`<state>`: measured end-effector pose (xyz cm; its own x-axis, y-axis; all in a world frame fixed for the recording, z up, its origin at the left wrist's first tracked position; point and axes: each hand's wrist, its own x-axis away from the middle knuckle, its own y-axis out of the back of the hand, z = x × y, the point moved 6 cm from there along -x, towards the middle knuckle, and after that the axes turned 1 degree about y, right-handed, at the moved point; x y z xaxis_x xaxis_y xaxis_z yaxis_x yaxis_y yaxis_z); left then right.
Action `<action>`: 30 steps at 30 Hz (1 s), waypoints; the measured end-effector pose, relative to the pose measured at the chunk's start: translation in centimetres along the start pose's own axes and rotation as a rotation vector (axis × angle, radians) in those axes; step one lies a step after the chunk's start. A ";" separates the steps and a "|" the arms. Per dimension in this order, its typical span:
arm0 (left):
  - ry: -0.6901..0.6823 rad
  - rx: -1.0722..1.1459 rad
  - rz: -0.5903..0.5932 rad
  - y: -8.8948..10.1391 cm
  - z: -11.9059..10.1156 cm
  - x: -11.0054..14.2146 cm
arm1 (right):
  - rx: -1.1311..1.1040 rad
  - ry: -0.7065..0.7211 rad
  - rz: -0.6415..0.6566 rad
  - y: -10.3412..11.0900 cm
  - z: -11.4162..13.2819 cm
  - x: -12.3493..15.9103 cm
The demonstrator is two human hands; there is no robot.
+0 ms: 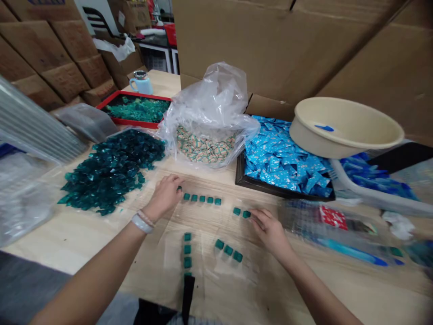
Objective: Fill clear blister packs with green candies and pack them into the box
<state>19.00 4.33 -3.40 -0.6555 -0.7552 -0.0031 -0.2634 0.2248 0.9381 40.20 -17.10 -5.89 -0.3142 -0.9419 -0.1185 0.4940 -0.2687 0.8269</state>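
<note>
My left hand (165, 196) has its fingertips closed on a small dark-green cube at the left end of a row of green cubes (202, 198). On the right, my right hand (270, 230) pinches another green cube (246, 214), beside a single green cube (237, 211). Closer to me stands a column of green cubes (187, 249), its nearest one partly covered by a black strap (187, 293). Three more green cubes (228, 250) form a slanting line. Thin clear plastic sheets or bags lie under the cubes.
A heap of glossy teal pieces (118, 167) lies left, before a red-rimmed tray (111, 118). Behind my hands sits a clear bag (219, 95) of small printed packets (206, 146). Blue sachets (284, 158) fill a black tray (287, 189); a cream basin (345, 131) stands at right.
</note>
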 end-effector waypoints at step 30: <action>0.103 1.213 0.446 -6.8 -16.4 3.5 | -1.157 -0.687 -0.063 1.2 -1.2 0.3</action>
<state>30.09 -9.90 -4.08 -0.8093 -0.5025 0.3042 -0.5427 0.8378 -0.0600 41.70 -17.96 -5.64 -0.5331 -0.7225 0.4402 0.7520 -0.6431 -0.1448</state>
